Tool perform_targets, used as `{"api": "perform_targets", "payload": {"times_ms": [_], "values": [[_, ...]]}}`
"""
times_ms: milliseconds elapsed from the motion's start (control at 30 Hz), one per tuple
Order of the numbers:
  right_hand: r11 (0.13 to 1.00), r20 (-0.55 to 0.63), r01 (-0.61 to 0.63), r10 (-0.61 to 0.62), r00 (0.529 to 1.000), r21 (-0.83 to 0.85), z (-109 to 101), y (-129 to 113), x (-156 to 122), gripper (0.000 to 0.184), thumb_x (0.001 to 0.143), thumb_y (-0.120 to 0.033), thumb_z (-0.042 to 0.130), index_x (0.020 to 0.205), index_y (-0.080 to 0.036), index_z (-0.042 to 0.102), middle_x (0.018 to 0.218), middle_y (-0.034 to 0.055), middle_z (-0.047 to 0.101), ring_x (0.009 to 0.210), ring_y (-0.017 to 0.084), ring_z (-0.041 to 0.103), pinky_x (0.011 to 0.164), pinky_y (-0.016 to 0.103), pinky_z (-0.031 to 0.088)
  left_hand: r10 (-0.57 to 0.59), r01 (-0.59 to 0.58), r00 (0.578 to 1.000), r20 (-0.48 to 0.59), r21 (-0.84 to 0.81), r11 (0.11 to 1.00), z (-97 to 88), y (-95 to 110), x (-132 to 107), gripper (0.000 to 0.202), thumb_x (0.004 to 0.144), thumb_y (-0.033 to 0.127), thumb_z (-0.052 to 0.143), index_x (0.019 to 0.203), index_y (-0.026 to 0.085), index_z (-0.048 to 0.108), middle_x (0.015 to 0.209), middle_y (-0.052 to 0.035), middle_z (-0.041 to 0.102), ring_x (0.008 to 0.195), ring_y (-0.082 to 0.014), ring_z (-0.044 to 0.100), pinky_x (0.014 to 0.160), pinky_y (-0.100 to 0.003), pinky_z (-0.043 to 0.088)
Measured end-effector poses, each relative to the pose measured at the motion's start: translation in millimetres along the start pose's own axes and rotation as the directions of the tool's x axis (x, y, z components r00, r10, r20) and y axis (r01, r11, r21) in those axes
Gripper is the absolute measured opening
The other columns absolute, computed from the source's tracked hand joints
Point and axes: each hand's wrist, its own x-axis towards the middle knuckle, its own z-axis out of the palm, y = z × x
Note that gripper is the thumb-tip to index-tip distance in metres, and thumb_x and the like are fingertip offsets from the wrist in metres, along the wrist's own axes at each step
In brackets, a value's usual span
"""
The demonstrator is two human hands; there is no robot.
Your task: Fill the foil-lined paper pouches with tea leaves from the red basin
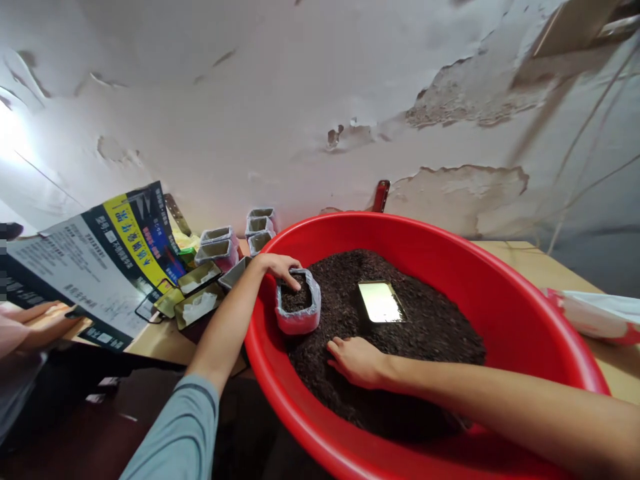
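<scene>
A big red basin [500, 293] holds a heap of dark loose tea leaves [425, 333]. My left hand [280, 265] rests on a small box lined with clear plastic [299, 320] that stands in the leaves and is partly filled; its fingers press down into the box, bent and closed. My right hand [356, 360] lies palm down on the leaves just in front of the box, fingers dug into them. A shiny golden tin lid [381, 301] lies flat on the heap to the right of the box.
Several lined boxes [220, 243] and golden tins [197, 293] stand left of the basin on a wooden table [540, 267]. Another person's hand [30, 327] at far left holds a printed sheet [90, 267]. A white and red bag [595, 313] lies at right. A peeling wall rises behind.
</scene>
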Motion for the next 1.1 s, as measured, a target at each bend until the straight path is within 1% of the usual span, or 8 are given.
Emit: {"api": "perform_targets", "payload": {"times_ms": [100,233,467,733,833,900,967,1100], "values": [[1.000,0.028,-0.001,0.001,1.000,0.009,-10,8,4,0.031,0.107,-0.034,0.044,0.116,-0.015,0.066,0.109,0.0144,0.074,0.094,0.028,0.076,0.077,0.034,0.055,-0.003,0.003,1.000,-0.004,-0.012,1.000,0.6,-1,3,0.083,0.059,0.072,0.081,0.123,0.021,0.065,0.130,-0.0070,0.071,0.111,-0.0236,0.065,0.087,-0.026,0.051],[0.997,0.049,-0.022,0.018,0.999,0.080,-16,15,8,0.029,0.107,-0.029,0.040,0.115,-0.015,0.064,0.122,0.0176,0.066,0.091,0.024,0.074,0.075,0.031,0.051,0.019,-0.020,0.999,0.041,0.032,0.999,3.8,-4,9,0.081,0.066,0.072,0.075,0.126,0.020,0.064,0.128,-0.0061,0.070,0.107,-0.0224,0.065,0.085,-0.024,0.049],[1.000,-0.121,0.001,0.003,0.993,0.031,14,12,5,0.052,0.101,-0.063,0.049,0.115,-0.015,0.063,0.116,0.0199,0.062,0.104,0.034,0.064,0.072,0.036,0.052,-0.095,0.093,0.995,0.040,0.061,0.994,1.7,-18,39,0.064,0.081,0.060,0.068,0.132,0.021,0.066,0.113,0.0021,0.068,0.124,-0.0238,0.057,0.099,-0.024,0.041],[0.990,0.016,0.019,-0.021,1.000,0.137,13,6,0,0.026,0.107,-0.039,0.051,0.104,-0.017,0.065,0.100,0.0104,0.072,0.082,0.022,0.073,0.069,0.030,0.052,-0.077,0.079,0.993,-0.091,0.018,0.997,1.2,9,10,0.058,0.081,0.048,0.075,0.132,0.020,0.069,0.117,-0.0003,0.069,0.122,-0.0239,0.060,0.101,-0.028,0.043],[0.919,-0.145,0.009,0.053,0.988,0.393,-5,13,-3,0.031,0.107,-0.043,0.047,0.103,-0.019,0.066,0.093,0.0084,0.075,0.080,0.022,0.073,0.070,0.031,0.053,-0.096,0.100,0.991,-0.095,0.037,0.994,1.0,12,3,0.060,0.081,0.043,0.078,0.134,0.016,0.067,0.123,-0.0056,0.071,0.112,-0.0229,0.064,0.100,-0.029,0.047],[0.804,-0.336,0.097,0.133,0.932,0.587,-25,15,-3,0.035,0.107,-0.048,0.046,0.102,-0.020,0.065,0.085,0.0057,0.074,0.074,0.020,0.070,0.067,0.030,0.052,-0.099,0.103,0.992,-0.084,0.040,0.994,0.4,10,2,0.061,0.082,0.040,0.080,0.135,0.016,0.066,0.124,-0.0067,0.071,0.109,-0.0225,0.064,0.099,-0.030,0.048],[0.658,-0.483,0.206,0.271,0.833,0.724,-51,12,4,0.037,0.105,-0.054,0.048,0.098,-0.021,0.064,0.070,0.0001,0.065,0.060,0.015,0.059,0.055,0.027,0.046,-0.101,0.103,0.992,-0.071,0.037,0.994,0.4,5,4,0.062,0.077,0.041,0.084,0.133,0.019,0.068,0.120,-0.0047,0.072,0.109,-0.0238,0.064,0.099,-0.032,0.048],[0.357,-0.570,0.445,0.502,0.651,0.822,-94,0,45,0.035,0.099,-0.054,0.058,0.084,-0.023,0.058,0.064,-0.0040,0.053,0.052,0.011,0.045,0.046,0.024,0.037,-0.135,0.140,0.987,-0.089,0.061,0.988,1.7,-3,10,0.065,0.065,0.042,0.091,0.124,0.021,0.073,0.112,-0.0039,0.074,0.110,-0.0276,0.064,0.100,-0.035,0.049]]}}
